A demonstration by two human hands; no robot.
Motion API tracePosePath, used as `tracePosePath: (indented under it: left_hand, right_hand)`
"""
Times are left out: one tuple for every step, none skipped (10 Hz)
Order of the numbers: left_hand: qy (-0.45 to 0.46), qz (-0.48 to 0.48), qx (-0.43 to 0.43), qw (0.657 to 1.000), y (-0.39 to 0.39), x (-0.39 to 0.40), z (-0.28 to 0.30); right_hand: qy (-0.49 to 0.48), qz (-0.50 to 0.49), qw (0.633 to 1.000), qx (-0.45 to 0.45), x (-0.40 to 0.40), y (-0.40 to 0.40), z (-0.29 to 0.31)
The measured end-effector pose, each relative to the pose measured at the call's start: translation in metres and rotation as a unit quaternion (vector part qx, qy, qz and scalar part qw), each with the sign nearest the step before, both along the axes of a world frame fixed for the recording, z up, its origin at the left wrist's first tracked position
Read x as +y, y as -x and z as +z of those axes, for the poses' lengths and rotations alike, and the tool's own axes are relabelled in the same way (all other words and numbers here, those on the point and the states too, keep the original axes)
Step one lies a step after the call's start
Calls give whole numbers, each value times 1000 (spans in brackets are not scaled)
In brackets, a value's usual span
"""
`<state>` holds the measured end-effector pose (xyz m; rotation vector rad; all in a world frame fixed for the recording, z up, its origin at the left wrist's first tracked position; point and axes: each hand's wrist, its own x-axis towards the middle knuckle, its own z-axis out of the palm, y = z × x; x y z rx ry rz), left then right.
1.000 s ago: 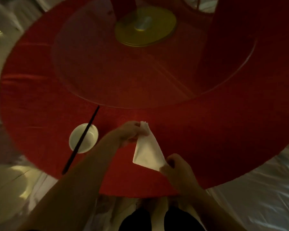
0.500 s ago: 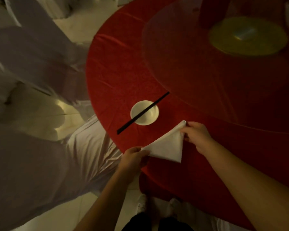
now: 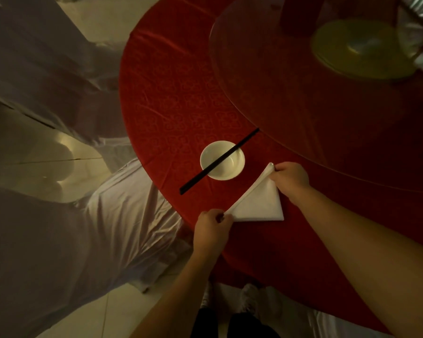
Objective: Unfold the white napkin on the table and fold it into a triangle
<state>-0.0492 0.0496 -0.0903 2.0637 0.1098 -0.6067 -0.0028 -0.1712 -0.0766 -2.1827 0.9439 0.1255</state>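
Napkin (image 3: 259, 203) unmoved, both hands still pinching corners; no writing.

napkin (image 3: 259, 203) corners hidden inside hands, glass turntable (image 3: 327, 106) cut off at right edge

Light: dim, warm, reddish-yellow cast.
Glare: pale sheen on floor (image 3: 59, 152), left.
Focus: soft throughout; far right darkest.
Edges: wide-angle bending.
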Motion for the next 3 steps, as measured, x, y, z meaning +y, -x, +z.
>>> tracePosePath:
  left_hand:
    - [-8,3,0,1000,-3,0,-2]
    - [-20,-9,8,1000,-7,3,1]
    - [-19,-6,-117,993,-2,10,12]
  right_hand:
    - [43,5,999,22,2,4,-3]
    - [40,-13,999,19,4,14,10]
    - [59,-36,997,-32,1,30,32]
